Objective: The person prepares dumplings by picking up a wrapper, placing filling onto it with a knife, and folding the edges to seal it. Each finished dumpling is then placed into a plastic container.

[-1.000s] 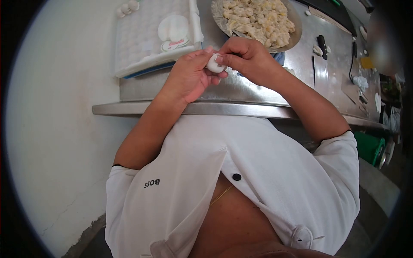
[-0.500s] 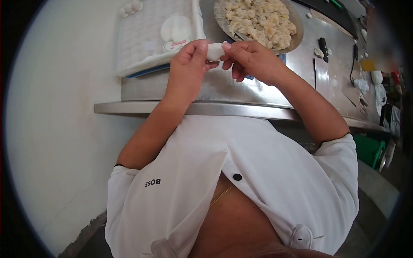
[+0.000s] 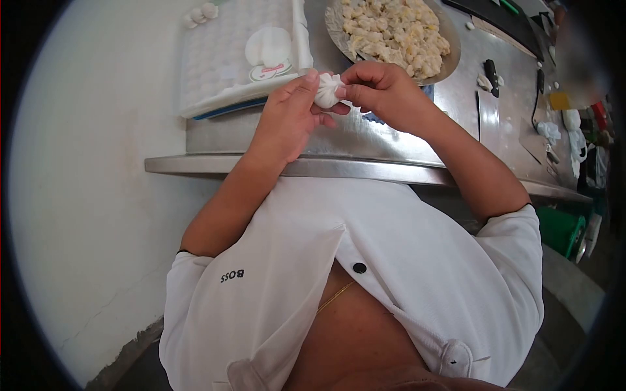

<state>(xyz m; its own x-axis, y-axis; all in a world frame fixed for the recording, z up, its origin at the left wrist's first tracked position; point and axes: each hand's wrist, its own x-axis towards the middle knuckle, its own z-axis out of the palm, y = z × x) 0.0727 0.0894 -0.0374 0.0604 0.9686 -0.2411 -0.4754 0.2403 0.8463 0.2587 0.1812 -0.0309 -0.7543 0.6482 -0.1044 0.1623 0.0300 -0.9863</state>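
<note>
Left hand [image 3: 290,114] and right hand [image 3: 385,91] both pinched on a pleated white dumpling [image 3: 327,90], held in the air over the steel counter [image 3: 339,140]. Just beyond: metal plate [image 3: 336,29] heaped with filling [image 3: 394,29]. White tray [image 3: 228,58] with dough rounds [image 3: 267,45] to the left.

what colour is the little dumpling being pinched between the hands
White: the dumpling, its top pleated, shows best in the head view, held between the left hand and right hand.
</note>
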